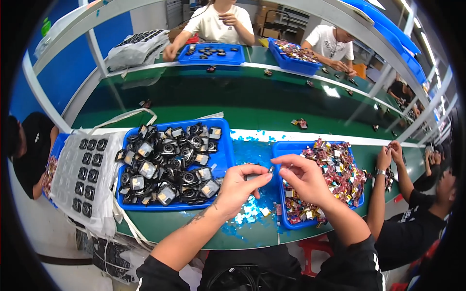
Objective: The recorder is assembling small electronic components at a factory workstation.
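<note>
Over the green bench my left hand (239, 190) is closed in a pinch, thumb and forefinger together. At its fingertips shows a tiny silvery piece (271, 170), too small to name. My right hand (307, 180) meets it from the other side, fingers curled in around the same spot; what they grip is hard to make out. Left of my hands, a blue tray (226, 145) is heaped with black camera-like units (167, 148) with round lenses and pale screens. Under my right hand, another blue tray (277, 148) is full of small reddish circuit boards (335, 169).
Blue film scraps (242, 220) litter the bench between the trays. At left lies a white moulded sheet (73, 165) holding black units. A dark green conveyor belt (194, 92) runs beyond a white rail. Co-workers sit across it and close at my right, one wearing a watch.
</note>
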A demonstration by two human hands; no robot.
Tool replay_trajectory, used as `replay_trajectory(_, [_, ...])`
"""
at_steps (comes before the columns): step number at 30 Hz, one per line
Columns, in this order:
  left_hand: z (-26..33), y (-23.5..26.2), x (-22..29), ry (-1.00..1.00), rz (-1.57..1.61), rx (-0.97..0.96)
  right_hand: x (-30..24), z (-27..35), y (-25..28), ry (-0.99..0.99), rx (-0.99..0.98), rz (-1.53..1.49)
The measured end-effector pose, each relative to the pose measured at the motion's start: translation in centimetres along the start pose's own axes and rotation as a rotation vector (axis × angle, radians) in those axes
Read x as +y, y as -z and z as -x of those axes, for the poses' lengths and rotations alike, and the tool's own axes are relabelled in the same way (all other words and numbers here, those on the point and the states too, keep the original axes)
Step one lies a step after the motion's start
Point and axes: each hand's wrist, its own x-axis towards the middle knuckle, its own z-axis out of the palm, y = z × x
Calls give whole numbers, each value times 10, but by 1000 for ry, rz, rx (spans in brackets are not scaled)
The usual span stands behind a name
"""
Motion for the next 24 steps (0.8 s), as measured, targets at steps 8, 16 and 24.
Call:
replay_trajectory(8, [1,-8,-8,-102,106,-69,2,8,7,-70,129,-380])
replay_trajectory(16, [2,-10,-15,-299,-131,-96,-15,7,-3,-13,94,-75])
replay_trajectory(24, [3,-10,-15,-285,-130,-164,-17,5,-22,123,254,179])
